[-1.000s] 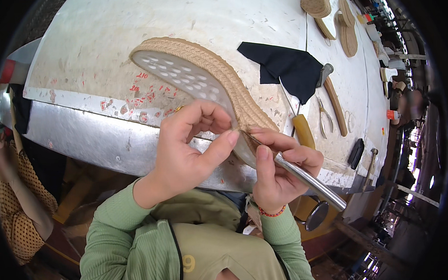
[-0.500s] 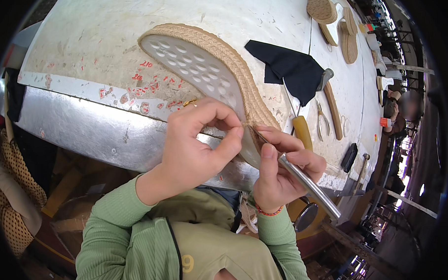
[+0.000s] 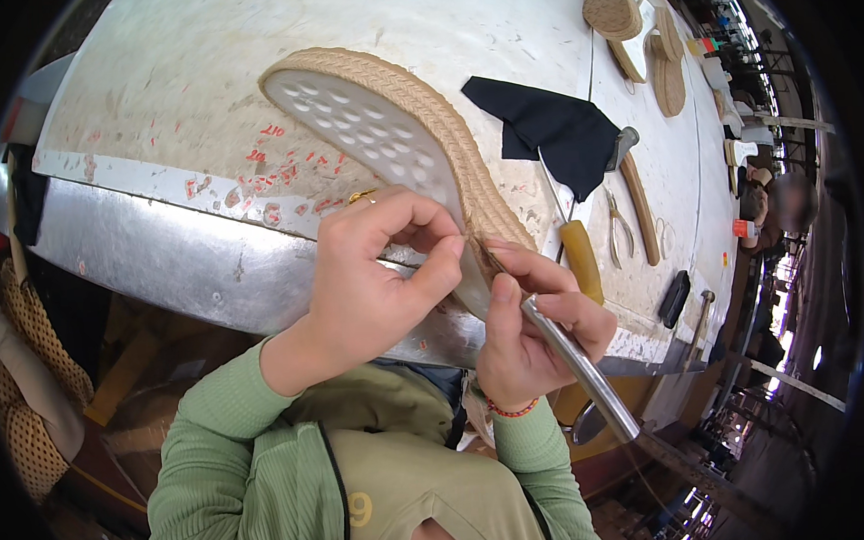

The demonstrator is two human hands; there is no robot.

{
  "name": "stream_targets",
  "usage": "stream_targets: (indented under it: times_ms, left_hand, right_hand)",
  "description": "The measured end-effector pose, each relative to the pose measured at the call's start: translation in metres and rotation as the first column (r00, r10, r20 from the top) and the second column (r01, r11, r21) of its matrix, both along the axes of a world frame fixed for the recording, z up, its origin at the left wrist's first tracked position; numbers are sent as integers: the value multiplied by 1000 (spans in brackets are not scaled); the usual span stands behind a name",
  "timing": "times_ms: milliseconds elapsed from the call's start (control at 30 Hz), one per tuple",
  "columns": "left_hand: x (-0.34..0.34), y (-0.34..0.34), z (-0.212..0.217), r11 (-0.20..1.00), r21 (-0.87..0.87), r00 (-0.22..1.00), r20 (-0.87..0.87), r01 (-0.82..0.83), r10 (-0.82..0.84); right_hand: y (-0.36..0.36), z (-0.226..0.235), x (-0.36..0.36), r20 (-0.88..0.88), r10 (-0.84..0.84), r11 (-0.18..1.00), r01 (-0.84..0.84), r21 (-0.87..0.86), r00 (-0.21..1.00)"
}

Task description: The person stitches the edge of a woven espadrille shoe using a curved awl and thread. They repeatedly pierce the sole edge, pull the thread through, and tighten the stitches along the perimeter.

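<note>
A wedge shoe sole with a braided jute rim (image 3: 436, 113) and a pale dimpled bottom (image 3: 351, 120) lies tilted at the table's near edge. My left hand (image 3: 380, 272) pinches thumb and forefinger together at the braid's edge; whatever lies between the fingertips is too small to make out. In my right hand (image 3: 543, 328) is a thin-pointed awl with a silver cylindrical handle (image 3: 583, 369). Its dark tip meets the braided side close to my left fingertips, and the handle slants down to the right. My fingers partly hide the sole's near end.
Right of the sole lie a black cloth (image 3: 555, 128), a yellow-handled tool (image 3: 581, 260), pliers (image 3: 620, 227), a hammer (image 3: 634, 191) and a black object (image 3: 675, 300). More jute soles (image 3: 668, 76) sit farther back. The table's metal edge (image 3: 184, 250) runs before me. Someone's arm (image 3: 31, 379) shows at left.
My right hand has shifted slightly left, and the awl's handle now points down more steeply. My left hand keeps its pinch at nearly the same spot on the braid.
</note>
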State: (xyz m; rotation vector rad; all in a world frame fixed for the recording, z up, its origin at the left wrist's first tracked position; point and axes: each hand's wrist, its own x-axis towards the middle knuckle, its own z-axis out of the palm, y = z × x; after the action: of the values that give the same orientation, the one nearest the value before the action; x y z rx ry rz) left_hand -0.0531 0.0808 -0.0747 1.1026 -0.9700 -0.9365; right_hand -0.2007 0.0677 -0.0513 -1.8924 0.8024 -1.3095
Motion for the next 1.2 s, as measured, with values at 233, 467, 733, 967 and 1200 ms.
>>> stream_targets:
  times_ms: [233,467,733,967,1200]
  left_hand:
    - [3,1,2,999,19,997,-65,44,-42]
    - [3,3,10,994,105,996,-77,42,-34]
    - [5,4,17,986,160,998,-2,54,-55]
    - [7,4,21,981,177,996,43,74,-83]
    - [2,6,20,985,166,997,48,47,-55]
  right_hand:
    - [-2,-3,0,67,14,1000,-13,-17,998]
    - [-4,-4,4,117,-15,1000,16,-8,993]
    - [-8,0,2,71,-4,1000,5,-25,997]
    - [-4,-2,0,193,-12,994,-10,113,981]
    - [-5,-2,-1,184,-13,993,-9,117,983]
